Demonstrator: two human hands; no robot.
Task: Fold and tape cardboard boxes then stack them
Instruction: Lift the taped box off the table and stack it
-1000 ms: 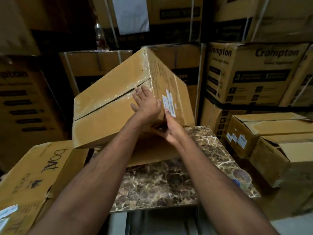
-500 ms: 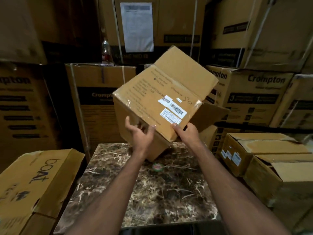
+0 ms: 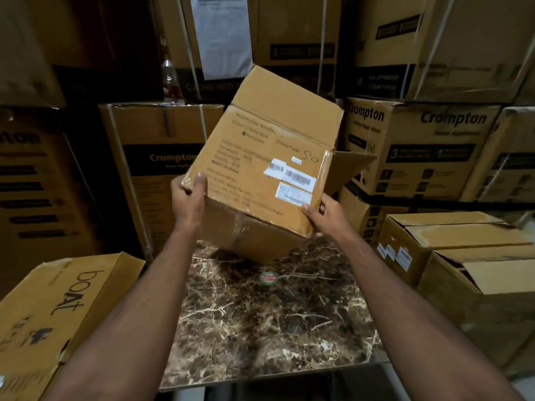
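I hold a brown cardboard box [image 3: 254,175] tilted in the air above a dark marble table [image 3: 269,322]. Its printed side with white barcode labels faces me. Clear tape runs across its lower face. The flaps at its upper right end stand open. My left hand [image 3: 188,201] grips the box's lower left corner, thumb on the printed face. My right hand [image 3: 325,214] grips the lower right corner just under the labels.
A "boat" box [image 3: 55,311] lies at the lower left. Two smaller boxes [image 3: 451,241] with loose flaps sit on the right. Tall stacks of Crompton boxes [image 3: 419,146] wall the back and sides. A bottle [image 3: 168,78] stands on a box behind. A round sticker [image 3: 269,278] marks the table.
The box has been lifted off the table and turned, so its labelled side faces me and its open flaps point up and right. Both hands shifted to its lower corners.
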